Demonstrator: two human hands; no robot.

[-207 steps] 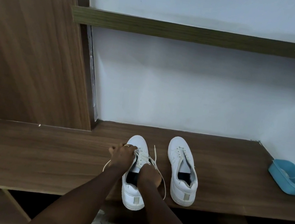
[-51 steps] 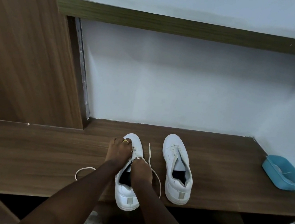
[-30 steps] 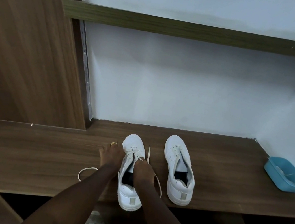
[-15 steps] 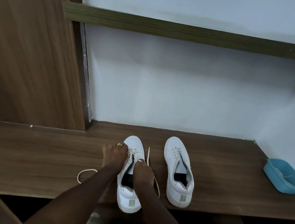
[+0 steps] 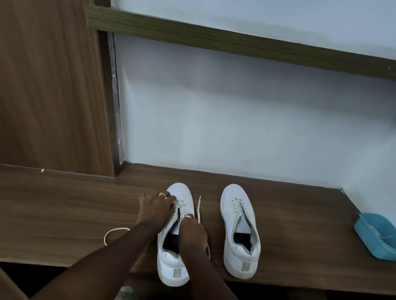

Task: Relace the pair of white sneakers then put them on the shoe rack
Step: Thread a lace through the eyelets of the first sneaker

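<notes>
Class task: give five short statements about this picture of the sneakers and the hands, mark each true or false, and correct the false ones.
1. The left hand and right hand both grip the lace at the left sneaker. True.
2. The right sneaker is in a hand. False: it stands untouched on the bench.
3. A blue tub sits at the bench's right end. True.
4. Both sneakers lie on their sides. False: both stand upright on their soles.
5. Part of the lace lies looped on the bench beside the left forearm. True.
</notes>
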